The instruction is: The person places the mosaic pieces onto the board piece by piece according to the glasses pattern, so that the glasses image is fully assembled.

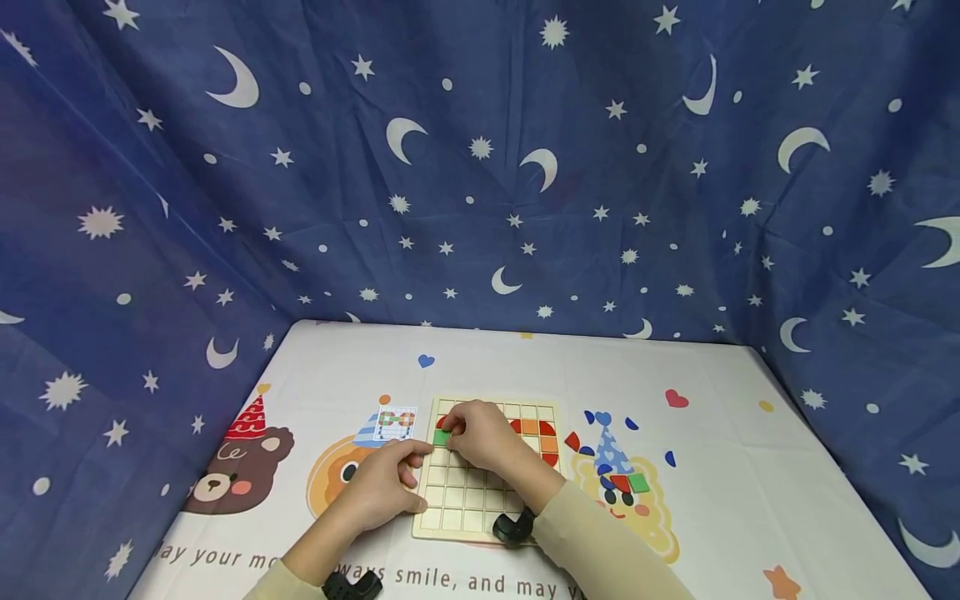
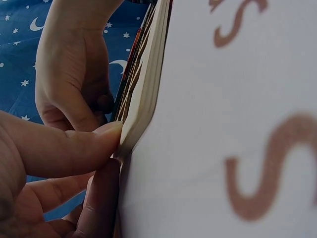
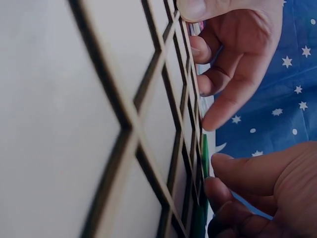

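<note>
A pale wooden grid board (image 1: 454, 498) lies on the table, with red, orange and green tiles in its far rows. My left hand (image 1: 382, 485) rests at the board's left side, thumb and index finger spread apart along that edge. In the left wrist view the thumb (image 2: 101, 141) touches near the board's corner. My right hand (image 1: 480, 435) reaches over the far left squares, where its thumb and fingertips pinch a green square tile (image 1: 440, 437). A red tile (image 1: 442, 422) sits just beyond, partly covered. Part of the grid is hidden under the right hand and forearm.
Left of the board lies a small pattern card (image 1: 395, 423) with a coloured drawing. To the right are scattered loose blue pieces (image 1: 670, 458), red pieces (image 1: 573, 441) and a green square (image 1: 638, 482). A blue starry curtain (image 1: 480, 208) hangs behind the printed white tablecloth (image 1: 720, 467).
</note>
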`<action>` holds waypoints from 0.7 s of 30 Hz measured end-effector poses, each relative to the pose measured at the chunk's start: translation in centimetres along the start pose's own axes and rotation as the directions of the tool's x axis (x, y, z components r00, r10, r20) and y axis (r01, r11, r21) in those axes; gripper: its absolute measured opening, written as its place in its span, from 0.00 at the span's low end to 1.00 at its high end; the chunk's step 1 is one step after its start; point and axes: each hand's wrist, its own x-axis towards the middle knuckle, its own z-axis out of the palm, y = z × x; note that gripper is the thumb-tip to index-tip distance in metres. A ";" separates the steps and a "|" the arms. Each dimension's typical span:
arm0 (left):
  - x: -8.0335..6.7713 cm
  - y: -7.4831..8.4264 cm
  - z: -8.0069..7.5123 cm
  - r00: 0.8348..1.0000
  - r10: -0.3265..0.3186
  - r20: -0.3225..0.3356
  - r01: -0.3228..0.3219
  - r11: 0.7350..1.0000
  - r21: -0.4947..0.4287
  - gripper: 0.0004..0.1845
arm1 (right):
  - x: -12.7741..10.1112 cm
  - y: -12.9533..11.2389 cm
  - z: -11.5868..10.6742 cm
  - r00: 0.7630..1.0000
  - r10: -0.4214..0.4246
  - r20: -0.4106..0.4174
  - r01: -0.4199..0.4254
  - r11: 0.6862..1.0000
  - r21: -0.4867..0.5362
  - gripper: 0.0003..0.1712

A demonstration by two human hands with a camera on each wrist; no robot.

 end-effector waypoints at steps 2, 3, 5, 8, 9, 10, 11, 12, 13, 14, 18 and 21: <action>0.0 0.0 0.0 1.000 -0.001 0.002 0.001 1.000 -0.002 0.42 | -0.3 -0.1 -0.4 1.000 0.007 0.004 -0.007 1.000 0.027 0.06; 0.0 0.0 0.0 1.000 -0.001 0.003 0.001 1.000 -0.003 0.42 | -0.5 -0.1 -0.7 1.000 0.009 0.005 -0.009 0.999 0.036 0.06; 0.0 0.0 0.0 1.000 0.000 0.003 0.000 1.000 -0.004 0.42 | -0.9 0.1 -1.3 1.000 0.012 0.004 -0.012 0.999 0.046 0.05; 0.0 0.0 0.0 1.000 0.001 0.000 -0.001 1.000 -0.005 0.42 | -1.6 0.5 -2.2 1.000 0.006 0.002 -0.006 0.998 0.055 0.05; 0.0 0.0 0.0 1.000 0.001 -0.001 -0.001 1.000 -0.004 0.42 | -1.9 0.7 -2.5 1.000 0.005 0.003 -0.005 0.998 0.059 0.05; 0.0 0.0 0.0 1.000 0.001 -0.002 -0.001 1.000 -0.004 0.42 | -2.1 0.9 -2.9 1.000 0.005 0.002 -0.005 0.998 0.066 0.05; 0.0 -0.1 0.0 1.000 0.002 -0.003 -0.002 1.000 -0.003 0.42 | -2.5 1.1 -3.2 1.000 0.005 0.002 -0.005 0.997 0.073 0.05; 0.0 -0.1 0.0 1.000 0.002 -0.003 -0.002 1.000 -0.002 0.42 | -2.8 1.3 -3.6 1.000 0.007 -0.001 -0.007 0.997 0.078 0.05; 0.0 -0.1 0.1 1.000 0.003 -0.003 -0.003 1.000 0.000 0.42 | -3.1 1.6 -3.9 1.000 0.008 -0.004 -0.008 0.997 0.083 0.06; 0.0 -0.1 0.1 1.000 0.003 -0.003 -0.003 1.000 0.000 0.42 | -3.4 1.8 -4.2 1.000 0.015 -0.005 -0.014 0.996 0.090 0.06; 0.0 -0.1 0.1 1.000 -0.002 -0.002 0.002 1.000 -0.002 0.42 | -4.7 3.1 -5.4 0.999 0.036 -0.023 -0.034 0.995 0.094 0.07; 0.0 0.0 0.2 1.000 -0.006 -0.001 0.006 1.000 -0.003 0.42 | -5.8 4.1 -6.3 0.997 0.065 -0.049 -0.060 0.993 0.098 0.07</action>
